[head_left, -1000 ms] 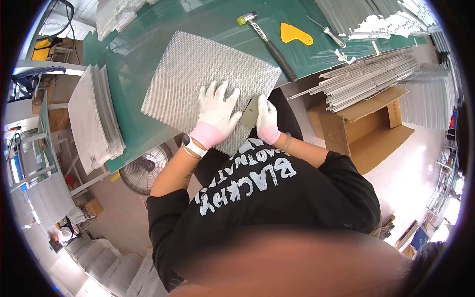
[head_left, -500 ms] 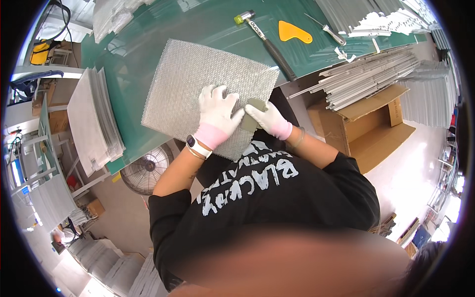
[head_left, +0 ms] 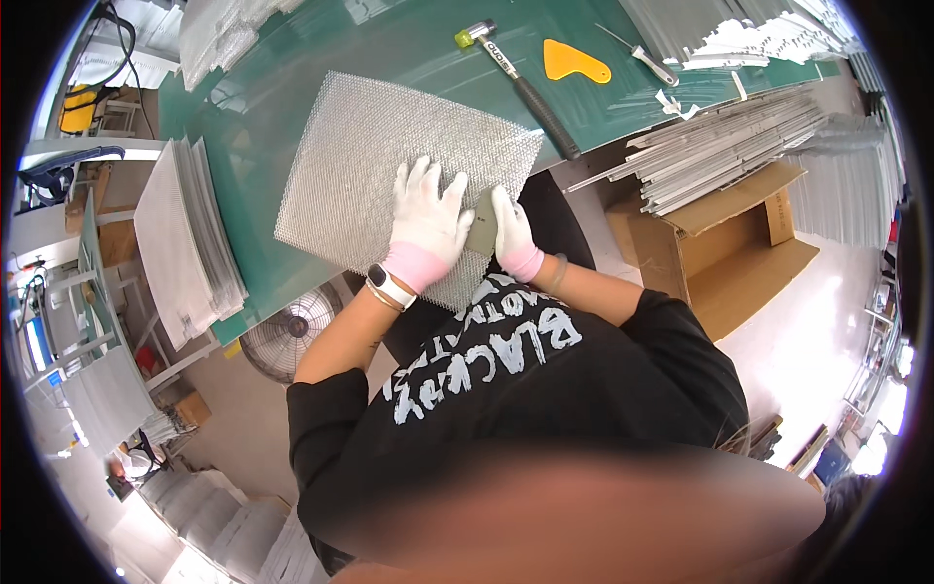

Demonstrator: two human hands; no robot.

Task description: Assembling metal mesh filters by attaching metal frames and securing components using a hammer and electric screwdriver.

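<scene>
A silvery mesh-like panel (head_left: 341,161) lies tilted over the near edge of the green table, its lower corner reaching toward my body. My left hand (head_left: 425,222), in a white glove with a pink cuff, is spread on its surface, fingers stretched out and holding nothing. At the panel's right edge my gloved right hand (head_left: 514,234) has its fingers together along a flat grey-green pad (head_left: 482,229), gripping its right side. The pad stands between both hands, close to my left thumb. My right thumb is mostly hidden.
On the green table (head_left: 389,49) lie a mallet (head_left: 530,97), a yellow scraper (head_left: 574,63) and a screwdriver (head_left: 647,58). Metal strips (head_left: 720,151) and an open cardboard box (head_left: 739,243) are at right. Stacked panels (head_left: 185,243) and a fan (head_left: 292,331) are at left.
My right hand has turned more upright, and its thumb no longer lies across the pad's face. The pad has shifted slightly left. My left hand stays spread on the panel.
</scene>
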